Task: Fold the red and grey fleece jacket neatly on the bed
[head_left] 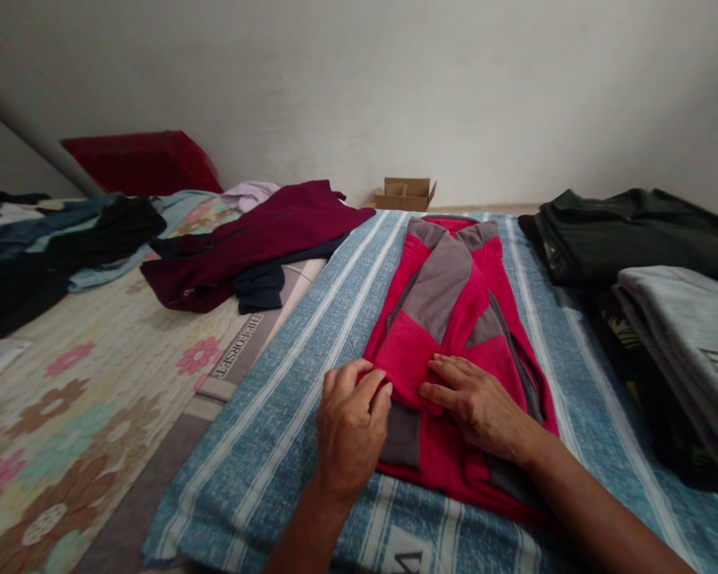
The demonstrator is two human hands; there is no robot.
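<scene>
A red and grey fleece jacket (388, 343) lies in a long narrow shape on the blue striped cloth, its sleeves laid over the body and its collar end away from me. My left hand (354, 418) is at the jacket's left edge, fingers curled and pinching a fold of the red fabric. Resting on the middle of the jacket, my right hand (470, 402) has its fingers stretched out over the red fabric. A grey patch shows just beneath the fold near my left hand.
Right of the jacket are a dark green folded garment (634, 227) and a light grey folded one (682, 319). A maroon garment (263, 239) lies left on a floral sheet (120, 375), with dark clothes (65, 247) farther left. An open cardboard box (405, 194) stands by the wall.
</scene>
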